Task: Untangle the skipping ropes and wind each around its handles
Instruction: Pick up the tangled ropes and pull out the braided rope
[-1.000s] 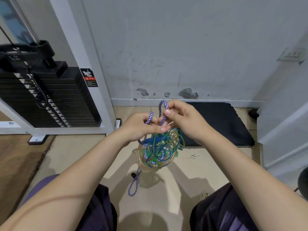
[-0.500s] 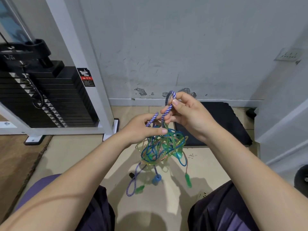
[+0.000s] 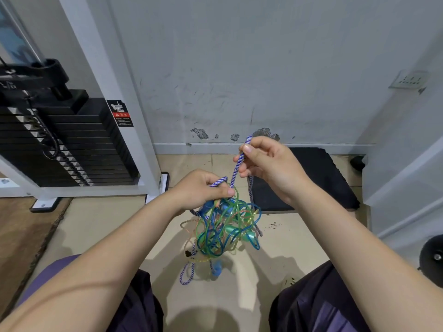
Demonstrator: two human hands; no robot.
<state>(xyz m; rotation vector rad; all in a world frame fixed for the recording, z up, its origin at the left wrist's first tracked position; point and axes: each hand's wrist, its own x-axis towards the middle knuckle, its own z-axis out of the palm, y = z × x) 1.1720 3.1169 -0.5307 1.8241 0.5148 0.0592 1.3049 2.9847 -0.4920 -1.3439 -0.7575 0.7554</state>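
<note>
A tangle of skipping ropes (image 3: 223, 231) hangs in the air between my knees: clear green and blue plastic cords, a pale orange one, and a braided purple-and-white rope (image 3: 237, 167). My left hand (image 3: 203, 189) grips the top of the tangle together with a bend of the braided rope. My right hand (image 3: 266, 164) pinches a loop of that braided rope and holds it up and to the right of the left hand. A blue handle (image 3: 217, 269) and a loop of braided rope (image 3: 187, 274) dangle at the bottom. Green handles (image 3: 248, 236) sit inside the knot.
A black weight stack (image 3: 72, 144) in a white frame (image 3: 115, 111) stands at the left. A black mat (image 3: 318, 178) lies by the wall behind my right hand. Beige floor tiles (image 3: 107, 226) lie below. A dark round weight (image 3: 431, 257) is at the right edge.
My right hand has lifted the braided loop up and to the right, away from my left hand. The tangle has loosened and stretched downward, and handles now dangle below it.
</note>
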